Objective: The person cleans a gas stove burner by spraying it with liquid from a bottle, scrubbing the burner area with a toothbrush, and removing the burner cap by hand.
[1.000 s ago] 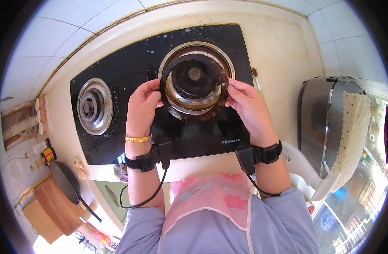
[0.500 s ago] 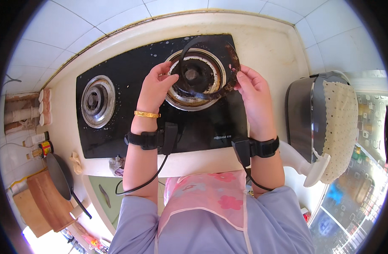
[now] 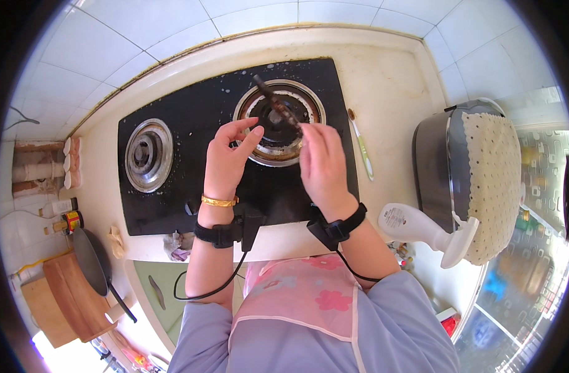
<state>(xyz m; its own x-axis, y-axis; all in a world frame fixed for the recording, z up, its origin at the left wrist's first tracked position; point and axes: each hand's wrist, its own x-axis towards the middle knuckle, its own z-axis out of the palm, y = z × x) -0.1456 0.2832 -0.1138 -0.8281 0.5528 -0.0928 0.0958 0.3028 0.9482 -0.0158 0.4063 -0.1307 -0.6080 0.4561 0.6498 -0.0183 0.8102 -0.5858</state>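
Observation:
My right hand (image 3: 323,158) pinches a dark, rust-stained burner ring (image 3: 277,102) by its near edge. Seen almost edge-on, the ring slants up and away to the left above the right burner (image 3: 308,112) of the black gas stove (image 3: 269,199). Just left of it, my left hand (image 3: 228,155) hovers with thumb and forefinger apart and holds nothing. Brown and whitish grime marks the burner's metal tray. Farther left on the stove sits the second burner (image 3: 149,155).
On the counter right of the stove lie a green-and-white toothbrush (image 3: 363,149) and a white spray bottle (image 3: 415,227). Behind the bottle stands a dark appliance (image 3: 430,171) under a dotted cloth (image 3: 492,180). A frying pan (image 3: 93,261) and wooden boards (image 3: 76,295) are at the left.
The ring has turned from facing me to nearly edge-on. My left hand has let go of it, and my right hand has moved left with it. The toothbrush has come into sight.

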